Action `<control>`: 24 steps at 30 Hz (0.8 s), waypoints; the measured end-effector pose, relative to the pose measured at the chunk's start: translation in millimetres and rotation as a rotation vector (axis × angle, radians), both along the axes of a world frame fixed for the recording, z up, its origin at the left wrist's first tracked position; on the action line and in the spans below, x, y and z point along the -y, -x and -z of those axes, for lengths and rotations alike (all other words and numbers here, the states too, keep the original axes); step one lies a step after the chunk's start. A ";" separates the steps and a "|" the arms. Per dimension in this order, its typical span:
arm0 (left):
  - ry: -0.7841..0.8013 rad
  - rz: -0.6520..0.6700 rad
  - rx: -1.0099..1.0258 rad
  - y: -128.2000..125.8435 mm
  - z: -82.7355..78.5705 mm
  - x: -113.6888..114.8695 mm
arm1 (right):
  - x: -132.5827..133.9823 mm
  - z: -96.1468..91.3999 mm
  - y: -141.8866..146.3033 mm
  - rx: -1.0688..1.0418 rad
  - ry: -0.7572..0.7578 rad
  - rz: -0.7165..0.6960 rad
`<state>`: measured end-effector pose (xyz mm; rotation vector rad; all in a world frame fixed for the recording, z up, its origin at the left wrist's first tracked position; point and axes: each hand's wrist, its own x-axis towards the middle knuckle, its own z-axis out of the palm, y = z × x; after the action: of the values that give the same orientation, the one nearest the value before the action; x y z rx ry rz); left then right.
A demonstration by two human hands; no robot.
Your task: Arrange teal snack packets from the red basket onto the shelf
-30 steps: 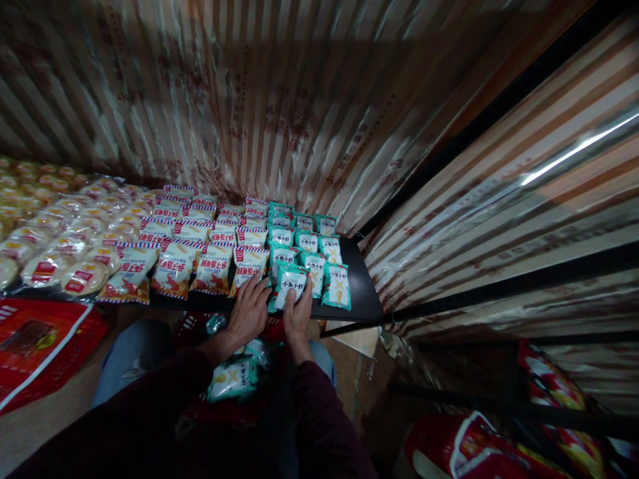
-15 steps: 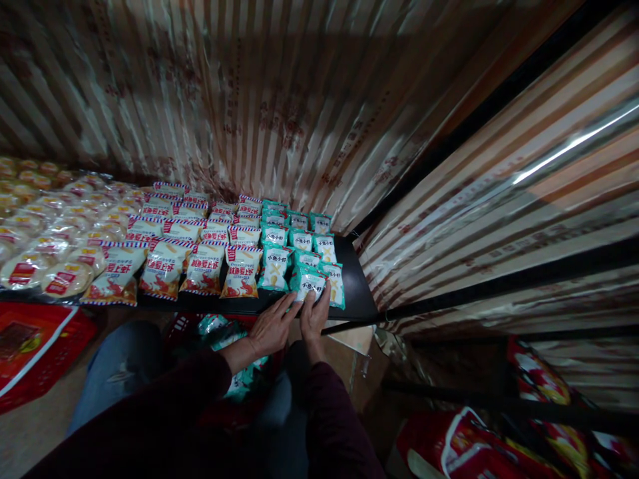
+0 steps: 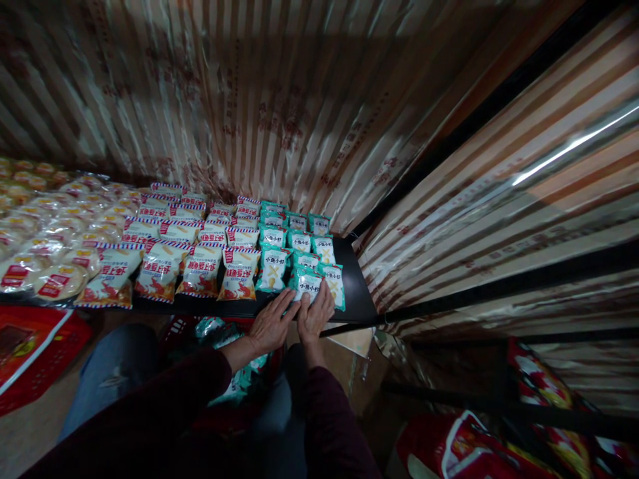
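Note:
In the head view, a small teal-and-white snack bag (image 3: 305,281) lies at the front of a row of like bags, leaning on those behind it. My right hand (image 3: 315,318) grips its lower right part, thumb at the bottom edge and fingers along the right side. With fingers stretched out, my left hand (image 3: 272,324) rests at the shelf's front edge, its tips by the bag's lower left corner. Another teal bag (image 3: 333,283) stands right of it, partly behind my fingers. The black shelf (image 3: 357,286) carries them all.
Red-and-white snack bags (image 3: 202,269) and round wrapped crackers (image 3: 62,279) fill the shelf leftward. Below is a red basket (image 3: 182,326) with more teal bags (image 3: 242,379). A black rack bar (image 3: 479,299) runs right, by striped plastic sheeting (image 3: 299,120). Red packages (image 3: 459,446) lie lower right.
The view has shifted slightly. My hands stay around the same bag, with the right fingers lying a little lower and flatter against its right side.

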<state>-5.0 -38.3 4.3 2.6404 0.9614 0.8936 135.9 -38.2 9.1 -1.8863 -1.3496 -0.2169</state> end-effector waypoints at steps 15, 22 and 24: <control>-0.132 0.042 -0.045 -14.2 4.0 -21.2 | 1.5 17.6 -10.3 0.002 0.007 -0.102; -0.159 0.076 -0.124 -11.3 -6.3 -27.2 | -0.2 8.0 -14.3 -0.024 -0.024 -0.109; -0.184 0.098 -0.145 -9.6 -9.7 -31.3 | -2.4 2.7 -19.7 -0.020 -0.037 -0.119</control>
<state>4.6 -7.0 14.0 2.9143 0.8073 0.8133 155.7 -35.8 6.4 -1.7671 -1.4294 -0.1607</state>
